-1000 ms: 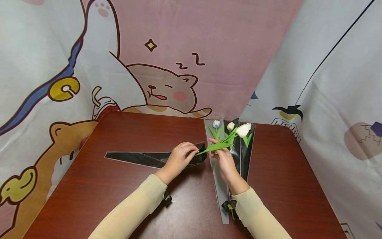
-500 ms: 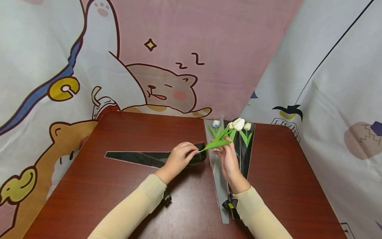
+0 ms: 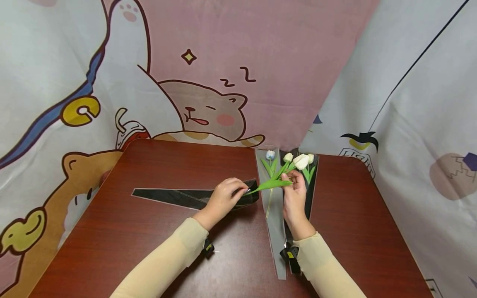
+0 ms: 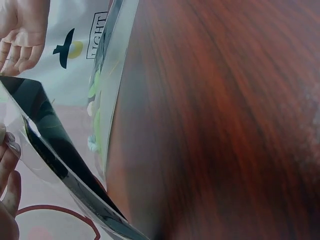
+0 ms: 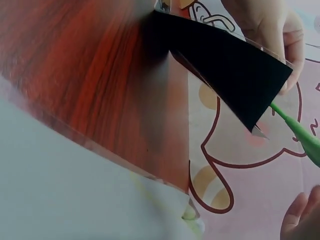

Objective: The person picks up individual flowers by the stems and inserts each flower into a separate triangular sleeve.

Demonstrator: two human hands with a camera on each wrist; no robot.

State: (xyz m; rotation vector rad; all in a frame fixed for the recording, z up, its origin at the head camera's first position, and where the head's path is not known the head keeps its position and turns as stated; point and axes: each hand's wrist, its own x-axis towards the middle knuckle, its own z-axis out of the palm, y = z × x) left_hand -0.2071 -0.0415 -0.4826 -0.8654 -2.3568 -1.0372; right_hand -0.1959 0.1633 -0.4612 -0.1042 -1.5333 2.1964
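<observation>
On the table, a black flower sleeve point(image 3: 160, 195) with clear edges lies sideways. My left hand point(image 3: 223, 196) pinches the rim at its wide mouth; in the left wrist view those fingertips point(image 4: 12, 145) grip the clear film. A white tulip point(image 3: 301, 162) with long green leaves slants from that mouth toward the right. My right hand point(image 3: 295, 203) holds the tulip by its upper stem and leaves, just below the bloom. In the right wrist view, the green stem point(image 5: 287, 120) meets the mouth of the sleeve point(image 5: 225, 60); its lower end is hidden.
To the right lie a grey sleeve point(image 3: 276, 244) with a pale blue tulip point(image 3: 270, 155) and black sleeves point(image 3: 307, 203) with white tulips point(image 3: 288, 157), partly under my right hand. The brown table point(image 3: 179, 161) ends at a printed curtain point(image 3: 290, 62).
My right hand has moved to the right, up to the tulip's bloom, and its fingers have closed on the flower. The bloom swung left, then back right. My left hand has stayed put.
</observation>
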